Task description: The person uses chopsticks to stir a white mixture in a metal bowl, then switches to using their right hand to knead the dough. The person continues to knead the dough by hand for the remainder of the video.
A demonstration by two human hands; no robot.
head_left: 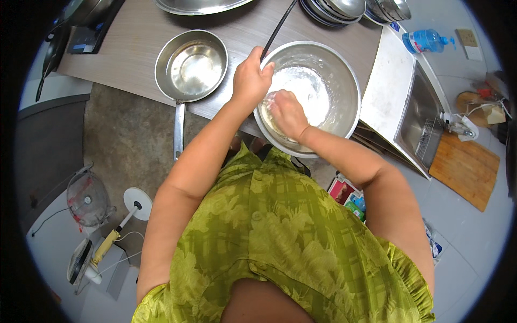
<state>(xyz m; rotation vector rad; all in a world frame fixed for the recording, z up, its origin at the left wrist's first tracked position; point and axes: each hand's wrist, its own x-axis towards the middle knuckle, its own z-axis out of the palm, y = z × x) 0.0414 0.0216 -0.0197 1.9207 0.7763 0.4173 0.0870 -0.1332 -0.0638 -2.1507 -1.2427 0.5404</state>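
A large stainless steel bowl [343, 84] stands at the counter's front edge, with a whitish, dough-like mass [271, 117] against its near left wall. My right hand [286, 113] is inside the bowl, its slightly blurred fingers curled into that mass. At the bowl's left rim is my left hand [252, 76], closed around a thin black rod [278, 28] that slants up and away from the bowl; its lower end is hidden by the hand. Left of the bowl sits a steel saucepan [192, 66] with what looks like clear liquid, its handle sticking out over the edge.
Stacked metal bowls [333, 12] and a large steel tray [202, 6] are at the back. To the right are a blue pump bottle [428, 41], a sink [420, 117] and a wooden cutting board [464, 169]. Fans [88, 199] stand at lower left.
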